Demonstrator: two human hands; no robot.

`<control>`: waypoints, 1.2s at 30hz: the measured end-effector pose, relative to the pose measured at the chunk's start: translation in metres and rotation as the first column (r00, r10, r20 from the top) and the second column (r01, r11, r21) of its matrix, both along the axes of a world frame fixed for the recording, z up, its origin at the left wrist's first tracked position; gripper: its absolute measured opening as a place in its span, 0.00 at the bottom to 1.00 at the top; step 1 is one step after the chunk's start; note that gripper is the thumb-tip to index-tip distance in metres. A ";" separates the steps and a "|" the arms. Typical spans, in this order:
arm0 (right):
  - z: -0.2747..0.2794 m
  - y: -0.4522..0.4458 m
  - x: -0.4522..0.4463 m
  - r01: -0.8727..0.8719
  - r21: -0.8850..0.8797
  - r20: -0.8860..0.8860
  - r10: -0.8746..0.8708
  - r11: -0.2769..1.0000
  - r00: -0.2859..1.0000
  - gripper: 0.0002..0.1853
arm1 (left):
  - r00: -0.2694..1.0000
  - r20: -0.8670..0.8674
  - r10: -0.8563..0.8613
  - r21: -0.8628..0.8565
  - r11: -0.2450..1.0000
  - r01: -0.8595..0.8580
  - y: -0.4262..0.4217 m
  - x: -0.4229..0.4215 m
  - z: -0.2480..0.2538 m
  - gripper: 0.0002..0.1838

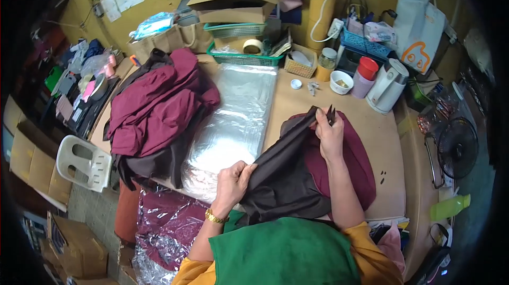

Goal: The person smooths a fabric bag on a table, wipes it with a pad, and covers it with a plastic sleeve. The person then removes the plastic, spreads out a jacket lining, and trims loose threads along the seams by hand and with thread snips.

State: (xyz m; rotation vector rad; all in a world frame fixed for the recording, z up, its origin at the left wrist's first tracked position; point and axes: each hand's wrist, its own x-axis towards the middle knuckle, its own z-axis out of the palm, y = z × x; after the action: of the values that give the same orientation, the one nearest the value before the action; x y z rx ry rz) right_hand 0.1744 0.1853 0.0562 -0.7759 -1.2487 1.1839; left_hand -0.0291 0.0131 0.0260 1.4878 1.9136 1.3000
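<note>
A dark brown-black cloth (286, 179) with a maroon side (355, 163) is stretched between my hands over the table's front edge. My left hand (232, 185), below a gold-coloured watch, is closed on its left edge. Higher up and to the right, my right hand (330, 132) pinches the cloth's upper edge. Small dark thread snips (331, 115) stick up from that same hand, blades pointing away from me. Part of the cloth lies against my green apron (286, 253).
Maroon and dark garments (154, 104) are heaped at the left. Beside them lies a stack of clear plastic bags (233, 110). A kettle (388, 86), a pink tumbler with a red lid (366, 75) and a white bowl (341, 82) stand at the back right. Plastic-wrapped maroon garments (169, 221) sit below left.
</note>
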 end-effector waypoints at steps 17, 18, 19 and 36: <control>0.046 0.028 0.002 0.050 0.079 0.007 -0.050 0.996 0.999 0.17 | 0.797 0.583 -0.160 -0.016 0.978 0.209 -0.013 -0.019 -0.016 0.17; 0.041 0.010 -0.011 0.086 0.130 0.089 -0.098 0.988 0.991 0.21 | 0.702 0.689 -0.179 0.007 0.970 0.241 -0.011 -0.012 -0.014 0.17; 0.027 -0.007 -0.020 0.084 0.157 0.107 -0.101 0.984 0.989 0.21 | 0.594 0.783 -0.187 0.029 0.964 0.266 -0.009 -0.006 -0.012 0.18; -0.057 -0.015 0.030 -0.340 0.202 0.896 -0.034 0.919 0.442 0.19 | 0.966 0.258 -0.026 -0.057 0.997 0.043 -0.002 -0.010 -0.063 0.20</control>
State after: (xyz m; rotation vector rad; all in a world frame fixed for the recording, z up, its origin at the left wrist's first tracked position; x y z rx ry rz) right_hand 0.2042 0.1704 -0.0010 -1.0660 -2.4089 0.5697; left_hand -0.0396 0.0111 -0.0366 1.2482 1.7370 1.3334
